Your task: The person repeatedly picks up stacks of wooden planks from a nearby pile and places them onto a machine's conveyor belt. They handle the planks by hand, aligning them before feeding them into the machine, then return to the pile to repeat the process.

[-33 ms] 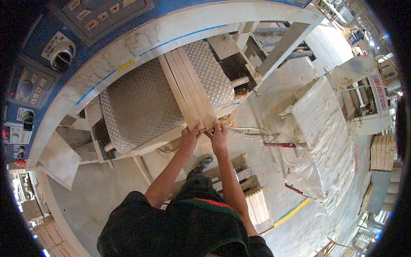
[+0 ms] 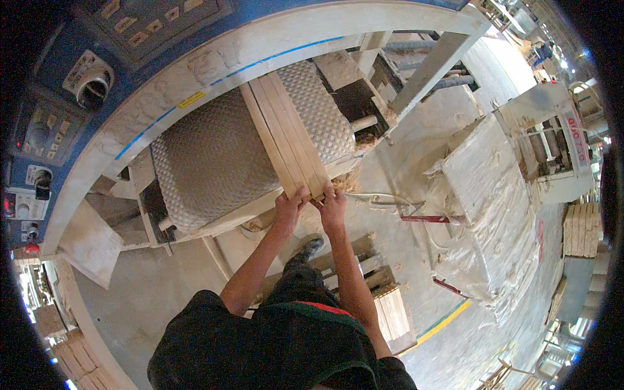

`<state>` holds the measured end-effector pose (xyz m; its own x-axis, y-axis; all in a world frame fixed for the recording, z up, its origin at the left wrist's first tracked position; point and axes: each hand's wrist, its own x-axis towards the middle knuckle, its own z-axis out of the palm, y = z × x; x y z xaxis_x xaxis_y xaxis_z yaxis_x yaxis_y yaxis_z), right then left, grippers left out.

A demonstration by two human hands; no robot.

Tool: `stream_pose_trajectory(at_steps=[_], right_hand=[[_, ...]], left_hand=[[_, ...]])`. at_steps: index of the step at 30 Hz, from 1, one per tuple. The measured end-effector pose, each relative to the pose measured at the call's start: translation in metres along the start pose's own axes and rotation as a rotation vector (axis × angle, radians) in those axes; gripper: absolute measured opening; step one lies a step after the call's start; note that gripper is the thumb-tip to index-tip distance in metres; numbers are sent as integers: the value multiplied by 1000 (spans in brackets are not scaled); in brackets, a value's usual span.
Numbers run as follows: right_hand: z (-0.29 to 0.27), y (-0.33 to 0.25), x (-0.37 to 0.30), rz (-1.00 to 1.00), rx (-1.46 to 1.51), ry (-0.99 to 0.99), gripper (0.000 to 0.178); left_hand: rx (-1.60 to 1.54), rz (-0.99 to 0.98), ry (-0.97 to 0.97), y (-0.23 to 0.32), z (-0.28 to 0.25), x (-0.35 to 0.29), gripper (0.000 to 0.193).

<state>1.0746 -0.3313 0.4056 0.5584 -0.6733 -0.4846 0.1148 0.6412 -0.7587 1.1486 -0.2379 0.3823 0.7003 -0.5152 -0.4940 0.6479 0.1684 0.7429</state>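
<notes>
Several long, pale wooden strips [image 2: 286, 133] lie side by side on a bumpy, grey conveyor belt [image 2: 214, 156]. Their far ends pass beneath the beam of a machine, where I lose sight of them. My left hand [image 2: 290, 205] is closed on the left corner of their near ends. Gripping the right corner of the same ends is my right hand [image 2: 333, 207], its fingers curled around the edge. Both hands are close together just past the belt's near side, and the strips sit pressed edge to edge between them.
A pale beam [image 2: 266, 42] crosses above the belt, with a blue control panel [image 2: 58, 84] at left. To the right stands a large block under wrinkled plastic sheeting [image 2: 487, 201], red bars jutting from its base. Stacked wood pieces [image 2: 392, 314] lie on the floor near my right arm.
</notes>
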Motion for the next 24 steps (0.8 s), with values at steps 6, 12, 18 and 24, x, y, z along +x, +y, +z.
stream_pose_trajectory(at_steps=[6, 12, 18, 24], right_hand=[[-18, 9, -10, 72, -38, -12, 30], [-17, 3, -13, 11, -123, 3, 28], [-30, 9, -7, 27, -85, -10, 26], [-32, 10, -17, 44, -21, -65, 26]], left_hand=[[24, -43, -21, -3, -6, -20, 35], [-38, -79, -37, 0, 1, -26, 39], [-34, -113, -31, -7, -4, -27, 36], [164, 50, -192, -8, -14, -32, 37]])
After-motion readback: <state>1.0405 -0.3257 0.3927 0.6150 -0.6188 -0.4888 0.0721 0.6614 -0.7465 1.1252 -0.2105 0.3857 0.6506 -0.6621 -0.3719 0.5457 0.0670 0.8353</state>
